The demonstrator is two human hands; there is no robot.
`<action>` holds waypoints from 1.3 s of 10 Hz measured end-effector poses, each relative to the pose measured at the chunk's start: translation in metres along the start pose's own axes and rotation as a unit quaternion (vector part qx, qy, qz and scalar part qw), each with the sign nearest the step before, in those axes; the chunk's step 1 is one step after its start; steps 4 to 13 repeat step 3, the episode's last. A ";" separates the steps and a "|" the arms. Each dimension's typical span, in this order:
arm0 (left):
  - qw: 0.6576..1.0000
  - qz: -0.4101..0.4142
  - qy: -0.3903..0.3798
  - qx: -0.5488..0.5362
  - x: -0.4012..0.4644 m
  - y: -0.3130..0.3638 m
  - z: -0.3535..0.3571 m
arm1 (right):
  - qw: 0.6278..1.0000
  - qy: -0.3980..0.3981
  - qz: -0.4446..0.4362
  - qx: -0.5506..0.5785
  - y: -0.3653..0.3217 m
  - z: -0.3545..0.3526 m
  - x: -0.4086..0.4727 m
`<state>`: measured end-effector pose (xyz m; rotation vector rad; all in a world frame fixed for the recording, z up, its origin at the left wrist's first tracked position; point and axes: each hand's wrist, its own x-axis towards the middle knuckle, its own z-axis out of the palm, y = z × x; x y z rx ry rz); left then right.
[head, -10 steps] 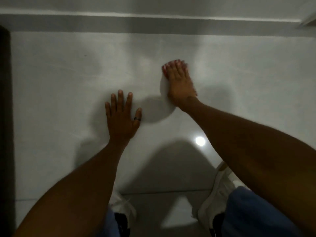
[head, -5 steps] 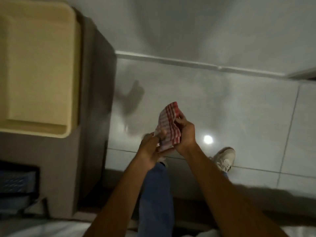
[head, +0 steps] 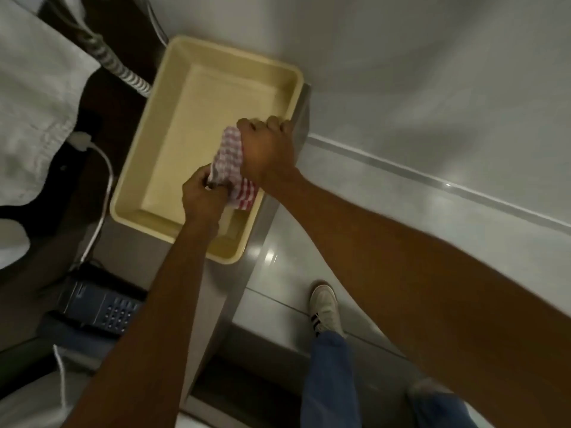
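A red-and-white checked cloth [head: 232, 168] hangs bunched over the right part of a cream plastic tray [head: 173, 125]. My right hand [head: 268, 152] grips the cloth's upper part from the right, fingers curled. My left hand [head: 202, 199] pinches its lower end from below. The tray sits on a grey side table [head: 129, 242] and looks bare inside.
A dark phone with a keypad [head: 102, 307] lies on the table near the tray, with a coiled cord [head: 117, 66] and a white cable [head: 105, 180] to the left. White bedding [head: 34, 97] fills the upper left. Shiny floor tiles [head: 386, 196] and my white shoe [head: 324, 307] lie to the right.
One second ago both hands lay flat on the white floor. Half a second ago they held the checked cloth above the floor; now they hold it over the tray, and the view has swung left.
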<state>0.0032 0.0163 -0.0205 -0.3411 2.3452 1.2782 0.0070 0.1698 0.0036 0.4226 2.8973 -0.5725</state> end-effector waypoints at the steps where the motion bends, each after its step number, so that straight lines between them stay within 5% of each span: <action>1: 0.987 -0.007 -0.005 0.160 0.017 0.004 0.012 | 0.998 -0.022 0.024 -0.053 0.001 -0.001 0.012; 2: 0.940 0.016 0.016 0.340 -0.010 0.024 0.020 | 0.998 0.007 0.049 -0.038 0.013 -0.030 -0.014; 3: 0.907 0.182 0.032 0.379 -0.070 0.071 0.023 | 0.997 0.060 0.053 -0.002 0.036 -0.091 -0.072; 13: 0.907 0.182 0.032 0.379 -0.070 0.071 0.023 | 0.997 0.060 0.053 -0.002 0.036 -0.091 -0.072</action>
